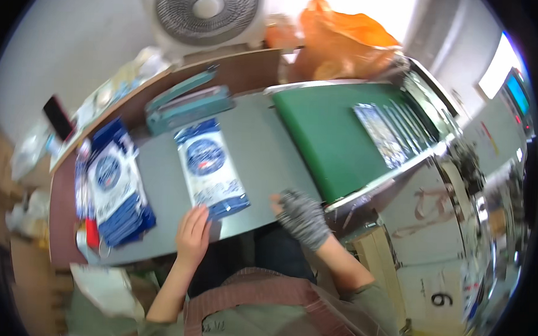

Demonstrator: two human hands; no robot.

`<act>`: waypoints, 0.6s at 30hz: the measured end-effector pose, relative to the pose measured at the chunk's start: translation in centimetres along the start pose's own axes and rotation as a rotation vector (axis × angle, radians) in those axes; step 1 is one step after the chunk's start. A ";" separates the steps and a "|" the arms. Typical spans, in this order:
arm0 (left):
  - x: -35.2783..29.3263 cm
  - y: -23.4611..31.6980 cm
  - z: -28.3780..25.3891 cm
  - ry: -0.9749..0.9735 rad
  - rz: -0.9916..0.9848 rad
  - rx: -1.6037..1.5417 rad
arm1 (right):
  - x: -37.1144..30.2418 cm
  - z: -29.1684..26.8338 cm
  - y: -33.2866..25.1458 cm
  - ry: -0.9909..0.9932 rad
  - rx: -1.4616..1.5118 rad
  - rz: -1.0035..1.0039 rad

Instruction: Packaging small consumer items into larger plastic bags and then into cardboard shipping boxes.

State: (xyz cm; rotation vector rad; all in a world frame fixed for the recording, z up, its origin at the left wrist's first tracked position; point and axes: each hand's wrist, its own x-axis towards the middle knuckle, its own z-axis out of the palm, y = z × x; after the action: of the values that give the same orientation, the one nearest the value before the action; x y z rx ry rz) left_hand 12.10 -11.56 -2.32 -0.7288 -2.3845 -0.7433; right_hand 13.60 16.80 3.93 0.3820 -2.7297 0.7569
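Note:
A flat white and blue plastic pouch lies on the grey table in front of me, with a round blue emblem on it. My left hand is at its lower left corner, fingers stretched out and touching or just beside the blue edge. My right hand, in a grey knitted fingerless glove, hovers by the table's front edge, right of the pouch and apart from it. Its bare fingertips point left, a little apart, with nothing seen between them. To the left lies a stack of similar pouches.
A teal hand-lever sealer stands behind the pouch. On the right, a green conveyor belt carries several thin silvery packets. An orange bag and a fan are at the back. A phone leans at the left rim.

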 end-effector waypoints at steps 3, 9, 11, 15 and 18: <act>3.5 1.0 0.8 -0.067 -0.204 -0.012 | -0.4 -0.5 0.0 0.138 0.007 0.015; 2.7 -2.6 4.4 0.090 -0.358 -0.190 | -2.6 -0.3 -0.1 0.172 -0.011 -0.066; 1.0 -2.9 4.1 0.097 -0.336 -0.028 | -3.5 0.6 -0.3 -0.042 -0.276 -0.102; -0.7 -2.4 -0.2 0.006 -0.257 0.109 | -4.2 2.2 0.0 0.202 0.088 -0.082; 0.3 -1.4 0.5 -0.007 -0.255 0.018 | -4.8 1.8 0.8 0.281 0.089 -0.089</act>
State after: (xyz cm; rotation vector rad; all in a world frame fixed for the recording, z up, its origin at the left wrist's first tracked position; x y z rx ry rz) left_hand 10.83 -12.14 -2.95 -0.4237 -2.5158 -0.8210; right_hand 17.45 17.35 0.49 0.3816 -2.4082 0.8405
